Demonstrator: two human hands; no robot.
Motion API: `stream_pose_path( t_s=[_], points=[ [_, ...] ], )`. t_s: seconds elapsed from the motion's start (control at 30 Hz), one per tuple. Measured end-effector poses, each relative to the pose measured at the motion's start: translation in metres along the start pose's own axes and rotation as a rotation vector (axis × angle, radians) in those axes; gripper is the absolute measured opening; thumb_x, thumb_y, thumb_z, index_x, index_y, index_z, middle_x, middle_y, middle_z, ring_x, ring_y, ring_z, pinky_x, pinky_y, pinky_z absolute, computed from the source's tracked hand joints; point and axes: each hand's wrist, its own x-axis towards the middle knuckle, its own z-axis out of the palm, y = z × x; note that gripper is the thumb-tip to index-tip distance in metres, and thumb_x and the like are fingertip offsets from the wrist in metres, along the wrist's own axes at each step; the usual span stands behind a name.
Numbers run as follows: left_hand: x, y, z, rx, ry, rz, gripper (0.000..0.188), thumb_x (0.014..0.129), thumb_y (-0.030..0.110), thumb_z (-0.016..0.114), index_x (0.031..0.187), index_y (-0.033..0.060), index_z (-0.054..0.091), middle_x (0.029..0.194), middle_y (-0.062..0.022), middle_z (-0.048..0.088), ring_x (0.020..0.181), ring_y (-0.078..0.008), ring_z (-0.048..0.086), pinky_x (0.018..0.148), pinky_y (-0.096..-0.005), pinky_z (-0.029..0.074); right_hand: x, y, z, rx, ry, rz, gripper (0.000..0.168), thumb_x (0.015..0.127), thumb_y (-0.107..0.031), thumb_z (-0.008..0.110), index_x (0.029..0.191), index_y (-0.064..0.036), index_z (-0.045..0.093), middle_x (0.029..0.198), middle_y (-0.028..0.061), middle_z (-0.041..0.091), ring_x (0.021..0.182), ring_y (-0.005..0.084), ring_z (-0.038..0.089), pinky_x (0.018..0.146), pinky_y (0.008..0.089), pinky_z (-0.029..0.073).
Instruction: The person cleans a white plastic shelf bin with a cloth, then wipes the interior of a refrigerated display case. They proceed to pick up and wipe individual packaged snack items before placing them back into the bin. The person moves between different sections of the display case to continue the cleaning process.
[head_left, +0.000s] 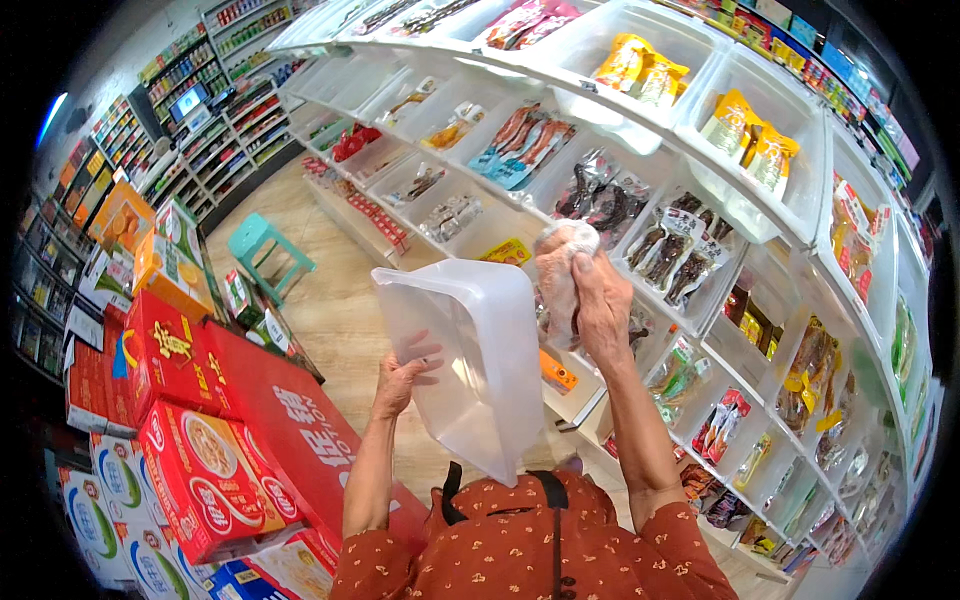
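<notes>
Tilted on its side in front of my body is a translucent plastic bin (487, 352). My left hand (405, 379) grips it by its left wall, with the fingers showing through the plastic. My right hand (604, 300) is closed around a crumpled whitish cloth (562, 281), held just right of the bin's upper end. Behind the cloth, shelf bins hold vacuum-packed dark meat snacks (600, 195) and packs with white labels (679, 247). Whether the cloth touches the bin cannot be made out.
Tiered shelves of clear bins (652, 142) curve along the right, their edges close to my right arm. On the left, stacked red cartons (214, 480) and orange boxes (172, 274) stand on a display. A teal plastic stool (266, 247) is on the wood-look floor (322, 300). A counter (225, 142) lies beyond.
</notes>
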Motion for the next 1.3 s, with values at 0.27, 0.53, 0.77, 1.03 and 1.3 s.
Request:
stream_pose_path(
  t_s=[0.27, 0.53, 0.77, 1.03, 1.3],
  points=[
    [-0.006, 0.046, 0.024, 0.400, -0.073, -0.043, 0.049, 0.073, -0.001, 0.047, 0.119, 0.0127, 0.053, 0.100, -0.0064, 0.061, 0.080, -0.0123, 0.060, 0.060, -0.0247, 0.049, 0.049, 0.006, -0.018, -0.029, -0.412, 0.137, 0.026, 0.090, -0.019, 0.045, 0.089, 0.003, 0.059, 0.090, 0.0056, 0.060, 0.082, 0.0130, 0.051, 0.077, 0.0273, 0.041],
    [0.016, 0.041, 0.069, 0.933, -0.246, 0.230, 0.038, 0.072, 0.001, 0.051, 0.110, 0.0044, 0.052, 0.086, -0.0162, 0.062, 0.078, -0.0286, 0.059, 0.068, -0.0372, 0.046, -0.013, 0.104, -0.085, -0.018, -0.488, 0.599, 0.028, 0.086, -0.025, 0.050, 0.093, 0.000, 0.060, 0.078, 0.0002, 0.057, 0.072, 0.0078, 0.048, 0.066, 0.0244, 0.041],
    [0.035, 0.094, 0.113, 1.406, -0.598, 0.255, 0.027, 0.071, 0.004, 0.052, 0.098, 0.0019, 0.052, 0.081, -0.0225, 0.059, 0.081, -0.0394, 0.055, 0.069, -0.0449, 0.043, -0.090, 0.100, -0.152, -0.153, -0.151, 0.744, 0.022, 0.086, -0.022, 0.052, 0.092, -0.003, 0.060, 0.075, -0.0024, 0.057, 0.071, 0.0046, 0.049, 0.062, 0.0208, 0.041],
    [0.030, 0.086, 0.201, 1.736, -0.847, 0.594, 0.022, 0.069, 0.000, 0.050, 0.089, 0.0058, 0.057, 0.073, -0.0169, 0.060, 0.069, -0.0334, 0.060, 0.060, -0.0437, 0.047, -0.129, 0.053, -0.155, -0.326, -0.403, 0.403, 0.049, 0.081, -0.042, 0.057, 0.110, -0.003, 0.053, 0.094, 0.0149, 0.060, 0.083, 0.0181, 0.055, 0.075, 0.0328, 0.045],
    [0.005, 0.077, 0.275, 1.811, -1.000, 0.997, 0.019, 0.069, 0.004, 0.055, 0.087, 0.0082, 0.058, 0.082, -0.0119, 0.059, 0.081, -0.0295, 0.060, 0.074, -0.0454, 0.044, -0.244, 0.074, -0.160, -0.350, -0.104, 0.867, 0.051, 0.072, -0.045, 0.056, 0.085, 0.004, 0.062, 0.065, 0.0134, 0.058, 0.057, 0.0226, 0.054, 0.053, 0.0348, 0.044]
  ],
)
